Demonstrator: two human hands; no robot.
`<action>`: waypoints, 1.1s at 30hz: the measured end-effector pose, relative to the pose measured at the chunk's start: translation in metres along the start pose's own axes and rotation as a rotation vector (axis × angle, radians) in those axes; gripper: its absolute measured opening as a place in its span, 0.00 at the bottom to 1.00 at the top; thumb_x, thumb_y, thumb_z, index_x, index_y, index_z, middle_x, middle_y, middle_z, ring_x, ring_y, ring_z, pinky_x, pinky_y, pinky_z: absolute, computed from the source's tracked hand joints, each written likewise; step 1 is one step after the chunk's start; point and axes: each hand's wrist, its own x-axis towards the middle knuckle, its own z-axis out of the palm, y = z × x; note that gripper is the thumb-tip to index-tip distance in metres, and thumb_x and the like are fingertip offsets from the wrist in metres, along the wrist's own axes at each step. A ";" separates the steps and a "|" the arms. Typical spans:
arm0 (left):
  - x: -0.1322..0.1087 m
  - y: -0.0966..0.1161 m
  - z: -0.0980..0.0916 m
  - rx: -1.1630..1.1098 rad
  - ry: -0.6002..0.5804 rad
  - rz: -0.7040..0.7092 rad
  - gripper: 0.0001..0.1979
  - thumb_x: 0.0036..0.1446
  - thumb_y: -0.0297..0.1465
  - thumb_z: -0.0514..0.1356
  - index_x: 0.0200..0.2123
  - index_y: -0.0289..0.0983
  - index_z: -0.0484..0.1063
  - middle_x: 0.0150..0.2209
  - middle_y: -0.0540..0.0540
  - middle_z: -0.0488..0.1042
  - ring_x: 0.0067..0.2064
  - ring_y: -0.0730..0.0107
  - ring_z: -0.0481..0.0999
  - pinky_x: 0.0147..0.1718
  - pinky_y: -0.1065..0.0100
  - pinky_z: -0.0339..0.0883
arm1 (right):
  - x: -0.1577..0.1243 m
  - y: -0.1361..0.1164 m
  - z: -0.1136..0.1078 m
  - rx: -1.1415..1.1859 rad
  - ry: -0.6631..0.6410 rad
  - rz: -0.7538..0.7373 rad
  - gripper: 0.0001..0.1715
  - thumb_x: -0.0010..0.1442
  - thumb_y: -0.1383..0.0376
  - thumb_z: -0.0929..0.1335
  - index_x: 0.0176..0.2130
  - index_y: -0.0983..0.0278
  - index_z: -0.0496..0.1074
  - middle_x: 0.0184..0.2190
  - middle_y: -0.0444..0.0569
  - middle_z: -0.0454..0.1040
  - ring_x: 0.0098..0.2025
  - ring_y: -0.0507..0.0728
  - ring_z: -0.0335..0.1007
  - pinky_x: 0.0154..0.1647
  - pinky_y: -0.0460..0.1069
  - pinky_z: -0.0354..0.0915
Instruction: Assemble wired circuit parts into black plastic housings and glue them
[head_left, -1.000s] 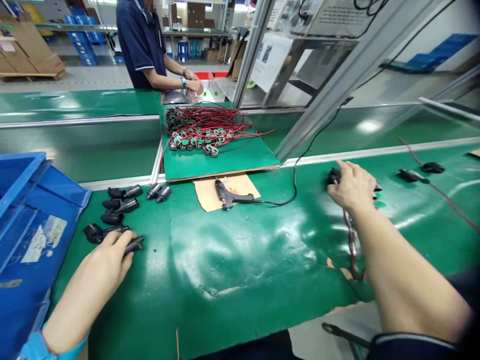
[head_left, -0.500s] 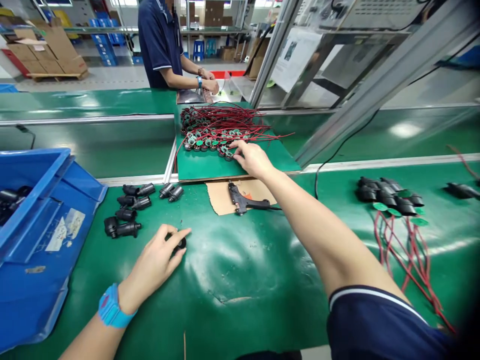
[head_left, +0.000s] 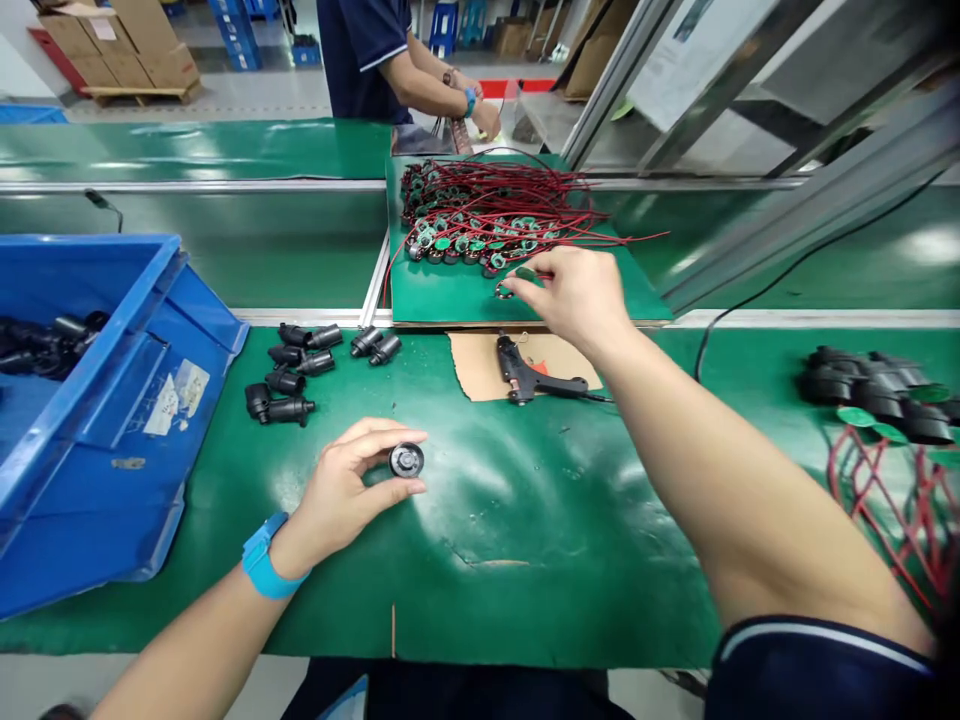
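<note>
My left hand [head_left: 356, 485] grips a black cylindrical plastic housing [head_left: 407, 460] between thumb and fingers, its round open end facing up. Over the front of the raised green board, my right hand [head_left: 577, 295] pinches a small round part with a green disc [head_left: 527, 273]; the fingers partly cover it. Just behind it lies a pile of wired round parts [head_left: 457, 240] with green discs and long red wires [head_left: 517, 190]. Several black housings [head_left: 300, 355] rest on the green mat beyond my left hand.
A blue bin [head_left: 90, 450] with black housings stands at the left. A black glue gun [head_left: 536, 380] lies on torn cardboard [head_left: 472, 365]. At right are assembled black housings [head_left: 862, 385] with red wires. Across the bench, a co-worker's hands [head_left: 480, 110] work near a metal frame post [head_left: 622, 80].
My right hand has picked a round part from the pile's front edge and drawn it nearer. My left hand has turned the housing so its open end shows. The view has tilted down.
</note>
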 end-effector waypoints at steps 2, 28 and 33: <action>-0.002 0.002 0.002 0.044 0.015 0.036 0.19 0.58 0.37 0.71 0.53 0.46 0.79 0.48 0.44 0.76 0.46 0.64 0.81 0.44 0.65 0.80 | -0.034 -0.017 -0.031 -0.007 0.091 -0.151 0.12 0.64 0.57 0.72 0.36 0.61 0.82 0.28 0.50 0.75 0.32 0.60 0.71 0.30 0.52 0.56; -0.015 0.015 0.028 0.267 -0.025 0.161 0.17 0.59 0.29 0.69 0.52 0.40 0.76 0.44 0.44 0.73 0.46 0.64 0.76 0.43 0.65 0.75 | -0.186 -0.088 -0.041 0.877 -0.262 -0.117 0.05 0.63 0.66 0.73 0.37 0.66 0.82 0.25 0.43 0.73 0.24 0.47 0.64 0.24 0.43 0.61; -0.014 0.010 0.030 0.252 0.010 0.150 0.13 0.58 0.29 0.70 0.46 0.40 0.75 0.43 0.45 0.75 0.46 0.64 0.77 0.43 0.64 0.75 | -0.183 -0.081 -0.046 0.873 -0.491 -0.075 0.08 0.65 0.63 0.72 0.36 0.64 0.81 0.23 0.40 0.73 0.23 0.47 0.62 0.24 0.43 0.59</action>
